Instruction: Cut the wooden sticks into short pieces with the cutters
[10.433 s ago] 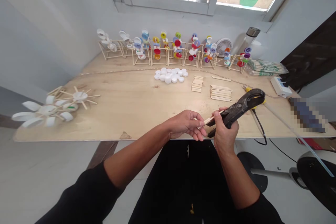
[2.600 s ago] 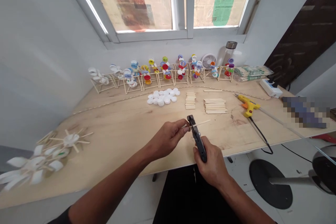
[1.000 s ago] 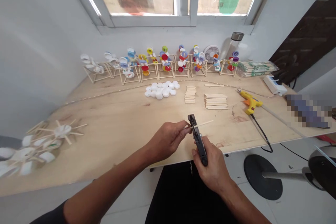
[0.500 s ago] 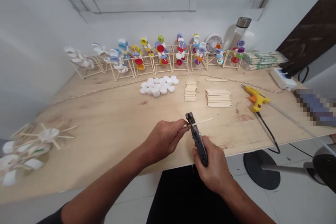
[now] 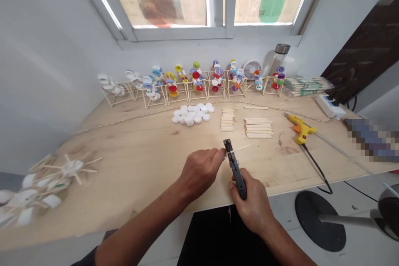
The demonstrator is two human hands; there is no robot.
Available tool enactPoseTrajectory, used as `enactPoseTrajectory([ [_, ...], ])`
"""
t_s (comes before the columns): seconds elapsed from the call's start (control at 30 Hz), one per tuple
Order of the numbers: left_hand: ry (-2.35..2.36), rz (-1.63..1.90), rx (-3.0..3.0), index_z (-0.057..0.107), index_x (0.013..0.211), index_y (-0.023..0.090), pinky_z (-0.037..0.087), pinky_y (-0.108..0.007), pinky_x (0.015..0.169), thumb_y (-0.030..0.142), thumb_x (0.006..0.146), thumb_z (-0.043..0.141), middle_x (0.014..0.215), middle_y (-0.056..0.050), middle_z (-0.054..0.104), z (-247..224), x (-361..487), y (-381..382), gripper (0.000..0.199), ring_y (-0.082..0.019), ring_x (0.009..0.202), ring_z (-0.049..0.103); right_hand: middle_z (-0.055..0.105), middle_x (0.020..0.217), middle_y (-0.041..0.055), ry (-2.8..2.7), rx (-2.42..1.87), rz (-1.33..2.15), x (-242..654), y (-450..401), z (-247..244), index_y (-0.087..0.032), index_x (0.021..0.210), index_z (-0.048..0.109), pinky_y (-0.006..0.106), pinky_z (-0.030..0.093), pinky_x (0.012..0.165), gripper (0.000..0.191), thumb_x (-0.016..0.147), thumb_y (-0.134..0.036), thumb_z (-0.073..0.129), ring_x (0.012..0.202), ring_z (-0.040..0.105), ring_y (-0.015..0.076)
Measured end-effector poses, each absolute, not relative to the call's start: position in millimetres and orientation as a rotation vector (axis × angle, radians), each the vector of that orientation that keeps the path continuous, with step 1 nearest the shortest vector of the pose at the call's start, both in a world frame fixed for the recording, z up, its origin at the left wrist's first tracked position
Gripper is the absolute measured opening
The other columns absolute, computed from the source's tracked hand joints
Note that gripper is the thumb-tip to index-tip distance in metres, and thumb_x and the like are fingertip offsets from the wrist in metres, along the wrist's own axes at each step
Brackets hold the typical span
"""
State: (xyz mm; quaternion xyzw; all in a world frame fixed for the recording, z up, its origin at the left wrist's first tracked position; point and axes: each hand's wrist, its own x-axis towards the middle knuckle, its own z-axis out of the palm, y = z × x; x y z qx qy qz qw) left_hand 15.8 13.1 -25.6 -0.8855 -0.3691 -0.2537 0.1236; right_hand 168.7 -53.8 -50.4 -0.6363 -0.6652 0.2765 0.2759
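A thin wooden stick [image 5: 242, 148] passes across the head of a dark cutting tool [image 5: 236, 171], its free end pointing right. My left hand [image 5: 201, 170] pinches the stick's left end, with the fingertips close beside the tool's jaws. Wrapped round the tool's handles is my right hand [image 5: 253, 201], near the table's front edge. Beyond the tool lie a stack of short sticks [image 5: 227, 120] and a stack of longer sticks [image 5: 258, 127]. White bottle caps [image 5: 193, 114] form a cluster to their left.
Stick frames with colourful caps [image 5: 195, 87] line the wall. A yellow glue gun [image 5: 301, 129] and its cable lie right, near a white power strip [image 5: 329, 107]. Stick-and-cap wheels [image 5: 72, 168] lie left. A bottle [image 5: 278, 59] and small fan [image 5: 252, 69] stand behind.
The view has tilted up, so the table items appear lower. My left hand has turned slightly over the stick, and its knuckles now face up more. My right hand still grips the tool.
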Motion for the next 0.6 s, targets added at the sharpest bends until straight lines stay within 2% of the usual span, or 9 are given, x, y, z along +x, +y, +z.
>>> enactPoseTrajectory([
  [0.2, -1.237, -0.764, -2.999, 0.052, 0.084, 0.016, 0.036, -0.02, 0.048, 0.021, 0.089, 0.031, 0.06, 0.0, 0.057, -13, 12, 7, 0.022, -0.011, 0.051, 0.052, 0.055, 0.062, -0.0011, -1.799, -1.654, 0.764, 172, -63, -48, -0.02, 0.083, 0.05, 0.024, 0.036, 0.054, 0.008, 0.078, -0.024, 0.046, 0.057, 0.054, 0.0169],
  [0.3, -1.4, -0.736, -3.219, 0.051, 0.078, 0.016, 0.037, -0.021, 0.051, 0.025, 0.09, 0.031, 0.058, 0.001, 0.054, -4, 12, 7, 0.025, -0.011, 0.051, 0.05, 0.055, 0.062, -0.0013, -1.794, -1.63, 0.77, 173, -65, -47, -0.02, 0.085, 0.05, 0.024, 0.037, 0.054, 0.009, 0.077, -0.022, 0.046, 0.057, 0.053, 0.0167],
  [0.47, -1.563, -0.9, -3.53, 0.055, 0.081, 0.015, 0.041, -0.023, 0.064, 0.031, 0.09, 0.032, 0.073, -0.001, 0.058, 8, 10, 10, 0.03, -0.011, 0.066, 0.052, 0.055, 0.064, -0.0008, -1.803, -1.596, 0.779, 174, -65, -46, -0.02, 0.087, 0.05, 0.024, 0.037, 0.055, 0.01, 0.077, -0.021, 0.046, 0.059, 0.053, 0.0166],
  [0.53, -1.636, -0.97, -3.667, 0.055, 0.079, 0.014, 0.039, -0.021, 0.058, 0.036, 0.088, 0.035, 0.065, 0.001, 0.053, 11, 9, 11, 0.031, -0.009, 0.06, 0.047, 0.056, 0.067, -0.0002, -1.808, -1.592, 0.778, 174, -66, -45, -0.02, 0.088, 0.05, 0.025, 0.038, 0.057, 0.012, 0.077, -0.021, 0.046, 0.061, 0.054, 0.0172],
  [0.6, -1.776, -0.969, -3.825, 0.054, 0.078, 0.014, 0.031, -0.018, 0.046, 0.041, 0.087, 0.037, 0.05, 0.006, 0.039, 11, 8, 12, 0.033, -0.006, 0.046, 0.035, 0.057, 0.069, 0.0003, -1.816, -1.581, 0.783, 175, -67, -45, -0.02, 0.089, 0.05, 0.025, 0.039, 0.059, 0.012, 0.077, -0.021, 0.047, 0.064, 0.055, 0.0177],
])
